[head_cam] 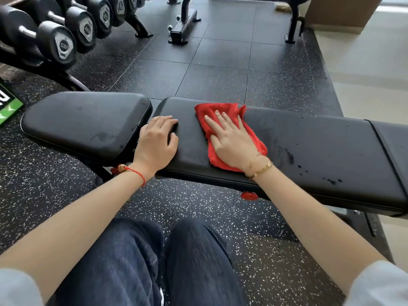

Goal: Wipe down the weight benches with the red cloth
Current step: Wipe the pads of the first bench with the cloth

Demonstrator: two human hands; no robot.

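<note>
A black padded weight bench (pixel 309 146) runs across the middle of the view, with a separate seat pad (pixel 84 120) at its left end. The red cloth (pixel 220 111) lies flat on the long pad near its left end. My right hand (pixel 231 140) presses flat on the cloth with straight, spread fingers. My left hand (pixel 157 142) rests on the left end of the long pad, its fingers bent over the pad's edge by the gap. Dark wet drops and smears show on the pad to the right of the cloth.
A rack of black dumbbells (pixel 66 40) stands at the upper left. The frame of another bench (pixel 185 25) stands on the speckled rubber floor behind. A green sign (pixel 8 107) lies at the left edge. My knees in dark jeans (pixel 154 261) are below the bench.
</note>
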